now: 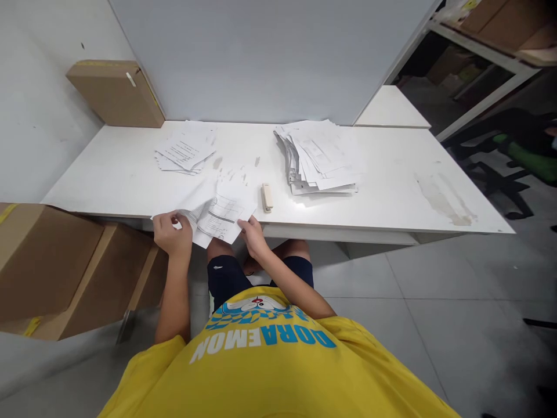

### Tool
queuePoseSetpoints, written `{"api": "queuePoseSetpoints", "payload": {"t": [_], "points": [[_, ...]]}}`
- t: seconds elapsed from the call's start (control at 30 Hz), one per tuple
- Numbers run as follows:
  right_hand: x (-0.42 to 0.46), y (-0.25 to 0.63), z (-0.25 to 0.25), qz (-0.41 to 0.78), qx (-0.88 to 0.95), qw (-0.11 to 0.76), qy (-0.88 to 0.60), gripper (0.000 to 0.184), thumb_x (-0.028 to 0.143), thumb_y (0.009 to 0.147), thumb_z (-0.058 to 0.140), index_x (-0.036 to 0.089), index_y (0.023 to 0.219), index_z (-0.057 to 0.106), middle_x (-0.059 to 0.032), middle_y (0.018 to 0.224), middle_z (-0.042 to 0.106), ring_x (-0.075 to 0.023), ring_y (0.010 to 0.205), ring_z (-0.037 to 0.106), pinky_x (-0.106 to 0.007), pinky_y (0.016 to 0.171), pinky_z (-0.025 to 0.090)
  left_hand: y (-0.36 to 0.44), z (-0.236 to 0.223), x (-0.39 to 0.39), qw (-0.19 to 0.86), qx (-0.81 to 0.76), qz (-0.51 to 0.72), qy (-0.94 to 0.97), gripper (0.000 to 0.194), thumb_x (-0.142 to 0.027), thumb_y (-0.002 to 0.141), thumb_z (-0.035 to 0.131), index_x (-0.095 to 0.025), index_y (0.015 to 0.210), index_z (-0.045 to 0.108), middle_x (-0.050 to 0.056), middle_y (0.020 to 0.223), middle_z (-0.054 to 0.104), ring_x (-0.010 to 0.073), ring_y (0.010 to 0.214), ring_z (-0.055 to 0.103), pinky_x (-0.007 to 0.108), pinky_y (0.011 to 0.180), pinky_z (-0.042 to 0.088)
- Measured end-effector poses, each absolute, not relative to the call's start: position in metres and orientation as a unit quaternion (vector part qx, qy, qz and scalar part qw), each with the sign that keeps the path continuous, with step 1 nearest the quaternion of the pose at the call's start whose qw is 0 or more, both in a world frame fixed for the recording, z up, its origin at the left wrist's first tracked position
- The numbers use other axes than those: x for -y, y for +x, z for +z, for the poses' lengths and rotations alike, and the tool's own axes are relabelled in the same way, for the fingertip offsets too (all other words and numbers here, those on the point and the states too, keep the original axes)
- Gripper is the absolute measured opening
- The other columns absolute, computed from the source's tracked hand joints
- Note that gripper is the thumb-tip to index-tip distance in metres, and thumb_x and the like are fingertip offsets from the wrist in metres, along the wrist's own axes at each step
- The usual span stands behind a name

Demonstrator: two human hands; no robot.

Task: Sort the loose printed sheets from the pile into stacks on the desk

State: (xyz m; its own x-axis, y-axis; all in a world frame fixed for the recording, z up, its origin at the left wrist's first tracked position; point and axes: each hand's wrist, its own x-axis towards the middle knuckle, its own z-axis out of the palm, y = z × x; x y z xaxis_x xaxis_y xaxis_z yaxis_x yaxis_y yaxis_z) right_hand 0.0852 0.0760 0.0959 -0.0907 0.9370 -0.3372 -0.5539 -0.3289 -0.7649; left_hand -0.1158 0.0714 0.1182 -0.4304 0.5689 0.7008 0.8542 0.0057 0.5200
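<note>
Printed paper sheets (220,216) are held between both hands over the table's front edge, a top sheet lifted and curling at the left. My left hand (173,233) is closed, pinching the left side of the sheets. On the right edge, my right hand (252,235) grips the papers between thumb and fingers. Just right of them lies a cream stapler (267,197), touched by neither hand. A small stack of printed sheets (186,149) lies farther back on the left. Toward the right stands a thicker, uneven pile of papers (322,154).
The white table (391,191) has a grey panel (261,58) along its back. A cardboard box (115,93) stands at the back left corner. More cardboard boxes (52,261) are stacked left of me. A shelf frame (483,52) and a dark chair (500,168) are at the right.
</note>
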Motion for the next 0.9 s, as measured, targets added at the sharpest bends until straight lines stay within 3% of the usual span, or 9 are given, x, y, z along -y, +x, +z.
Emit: {"api": "queuePoseSetpoints", "payload": {"t": [0.1, 0.23, 0.37, 0.5, 0.57, 0.73, 0.9], "points": [[-0.078, 0.080, 0.095, 0.706, 0.234, 0.528, -0.410, 0.025, 0.023, 0.075, 0.064, 0.022, 0.099, 0.064, -0.0002, 0.093, 0.073, -0.0156, 0.075, 0.065, -0.028, 0.068, 0.056, -0.122, 0.127, -0.074, 0.166, 0.695, -0.497, -0.492, 0.012, -0.023, 0.089, 0.046, -0.021, 0.079, 0.052, 0.008, 0.079, 0.048, 0.0256, 0.085, 0.051, 0.043, 0.075, 0.044], [-0.084, 0.078, 0.096, 0.719, 0.236, 0.523, -0.392, 0.023, 0.026, 0.075, 0.067, 0.022, 0.098, 0.064, -0.0003, 0.092, 0.074, -0.0172, 0.080, 0.067, -0.030, 0.073, 0.058, -0.119, 0.126, -0.066, 0.167, 0.590, -0.396, -0.684, 0.010, -0.025, 0.091, 0.051, -0.019, 0.088, 0.059, 0.013, 0.091, 0.059, 0.0276, 0.092, 0.057, 0.045, 0.079, 0.045], [-0.089, 0.082, 0.102, 0.754, 0.219, 0.517, -0.341, 0.028, 0.046, 0.084, 0.060, 0.022, 0.097, 0.064, -0.0026, 0.094, 0.076, -0.0207, 0.092, 0.070, -0.035, 0.078, 0.060, -0.106, 0.115, -0.053, 0.160, 0.468, -0.259, -0.829, 0.017, -0.018, 0.092, 0.051, -0.022, 0.100, 0.065, 0.012, 0.097, 0.068, 0.0254, 0.097, 0.063, 0.042, 0.080, 0.046], [-0.089, 0.091, 0.107, 0.774, 0.196, 0.513, -0.315, 0.046, 0.061, 0.088, 0.049, 0.022, 0.107, 0.065, -0.0058, 0.102, 0.076, -0.0232, 0.099, 0.070, -0.036, 0.076, 0.061, -0.097, 0.104, -0.052, 0.113, 0.446, -0.240, -0.855, 0.024, -0.017, 0.095, 0.047, -0.021, 0.106, 0.067, 0.013, 0.105, 0.071, 0.0251, 0.105, 0.065, 0.041, 0.085, 0.049], [-0.088, 0.095, 0.107, 0.780, 0.202, 0.504, -0.311, 0.044, 0.056, 0.085, 0.056, 0.020, 0.108, 0.066, -0.0071, 0.105, 0.076, -0.0236, 0.100, 0.070, -0.035, 0.074, 0.062, -0.098, 0.100, -0.054, 0.083, 0.447, -0.246, -0.856, 0.027, -0.018, 0.096, 0.045, -0.021, 0.109, 0.067, 0.013, 0.108, 0.071, 0.0253, 0.107, 0.065, 0.043, 0.088, 0.051], [-0.089, 0.099, 0.096, 0.759, 0.218, 0.497, -0.359, 0.035, 0.019, 0.068, 0.073, 0.019, 0.103, 0.066, -0.0046, 0.098, 0.077, -0.0211, 0.091, 0.071, -0.033, 0.075, 0.061, -0.110, 0.094, -0.054, 0.033, 0.411, -0.237, -0.880, 0.031, -0.019, 0.097, 0.044, -0.024, 0.120, 0.064, 0.011, 0.117, 0.071, 0.0248, 0.118, 0.061, 0.047, 0.101, 0.049], [-0.088, 0.105, 0.097, 0.696, 0.232, 0.545, -0.406, 0.035, 0.016, 0.068, 0.071, 0.020, 0.103, 0.066, -0.0023, 0.091, 0.077, -0.0209, 0.090, 0.071, -0.037, 0.087, 0.058, -0.142, 0.083, -0.053, 0.045, 0.517, -0.288, -0.805, 0.048, -0.034, 0.098, 0.042, -0.018, 0.144, 0.045, 0.016, 0.145, 0.053, 0.0301, 0.143, 0.039, 0.056, 0.116, 0.032]]}}
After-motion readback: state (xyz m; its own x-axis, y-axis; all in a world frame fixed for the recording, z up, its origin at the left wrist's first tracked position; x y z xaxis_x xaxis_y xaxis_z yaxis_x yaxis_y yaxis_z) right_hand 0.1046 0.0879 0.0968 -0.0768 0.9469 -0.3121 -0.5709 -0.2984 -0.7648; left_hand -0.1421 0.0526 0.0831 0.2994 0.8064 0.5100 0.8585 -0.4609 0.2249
